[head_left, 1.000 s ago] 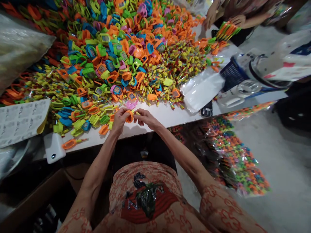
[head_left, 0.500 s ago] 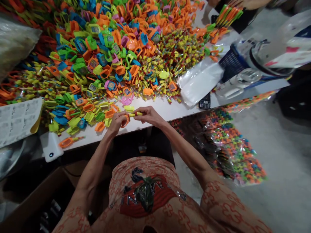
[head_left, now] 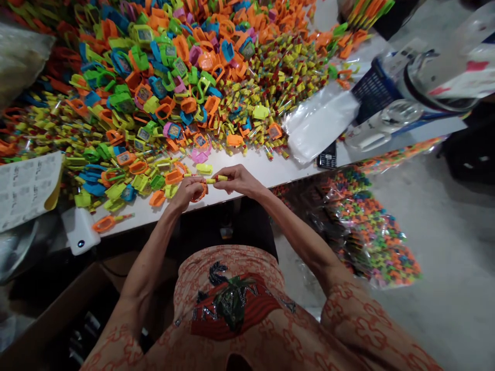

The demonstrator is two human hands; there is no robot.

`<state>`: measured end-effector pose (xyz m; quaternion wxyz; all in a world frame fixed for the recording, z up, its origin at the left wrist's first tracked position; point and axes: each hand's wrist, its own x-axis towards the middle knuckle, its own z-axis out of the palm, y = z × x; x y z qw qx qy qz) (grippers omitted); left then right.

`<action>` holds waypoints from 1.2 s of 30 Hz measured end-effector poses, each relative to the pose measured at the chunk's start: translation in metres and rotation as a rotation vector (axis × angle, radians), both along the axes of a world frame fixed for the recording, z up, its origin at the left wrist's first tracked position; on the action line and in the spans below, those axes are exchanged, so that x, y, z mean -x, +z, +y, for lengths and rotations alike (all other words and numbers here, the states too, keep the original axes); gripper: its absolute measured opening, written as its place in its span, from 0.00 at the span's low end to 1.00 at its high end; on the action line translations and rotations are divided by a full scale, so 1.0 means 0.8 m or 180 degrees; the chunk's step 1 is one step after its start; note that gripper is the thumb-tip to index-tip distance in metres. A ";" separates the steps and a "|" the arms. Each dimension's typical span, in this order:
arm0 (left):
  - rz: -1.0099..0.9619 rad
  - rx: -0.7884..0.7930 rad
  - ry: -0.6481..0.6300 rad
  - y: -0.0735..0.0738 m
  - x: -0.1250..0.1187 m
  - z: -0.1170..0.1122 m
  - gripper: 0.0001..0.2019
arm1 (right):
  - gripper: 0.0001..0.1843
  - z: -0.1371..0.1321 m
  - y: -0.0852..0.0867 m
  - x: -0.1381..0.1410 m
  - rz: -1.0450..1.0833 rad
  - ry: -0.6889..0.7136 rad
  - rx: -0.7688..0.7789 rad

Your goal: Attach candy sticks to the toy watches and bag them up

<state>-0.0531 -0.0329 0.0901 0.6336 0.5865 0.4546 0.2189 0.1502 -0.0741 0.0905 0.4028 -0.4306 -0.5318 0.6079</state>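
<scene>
My left hand (head_left: 185, 194) is closed at the table's front edge around an orange toy watch (head_left: 200, 195), whose loop shows below the fingers. A short yellow tube (head_left: 210, 181) sticks out of that grip toward my right hand (head_left: 242, 181). Between the right thumb and fingers is pinched a small yellow tube with a red end (head_left: 221, 178). The two tubes lie nearly in line, and whether they touch is unclear. Just beyond the hands lies a lime-yellow toy watch (head_left: 204, 168).
A large heap of coloured toy watches (head_left: 154, 87) and a pile of small yellow tubes (head_left: 278, 77) cover the table. To the right are clear plastic bags (head_left: 325, 121), a keypad phone (head_left: 327, 156) and a blue basket (head_left: 375, 87). A white power bank (head_left: 80, 232) lies left; filled bags (head_left: 371, 232) are on the floor.
The view has shifted slightly. Both hands stay close together in the same grips, with the right hand's tube a little raised and tilted relative to the left one.
</scene>
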 end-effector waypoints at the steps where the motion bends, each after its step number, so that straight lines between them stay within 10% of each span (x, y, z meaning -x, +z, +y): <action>1: 0.0002 0.0012 0.0008 0.000 0.000 0.000 0.07 | 0.16 0.000 0.001 -0.001 0.0043 0.0096 0.0072; 27: 0.0330 -0.0096 -0.1143 0.008 0.008 0.003 0.12 | 0.18 0.007 -0.004 -0.019 0.0115 0.1019 0.0727; 36: 0.0749 -0.0171 -0.1269 0.003 0.014 -0.002 0.17 | 0.17 -0.002 -0.015 -0.004 -0.0280 0.0541 0.0729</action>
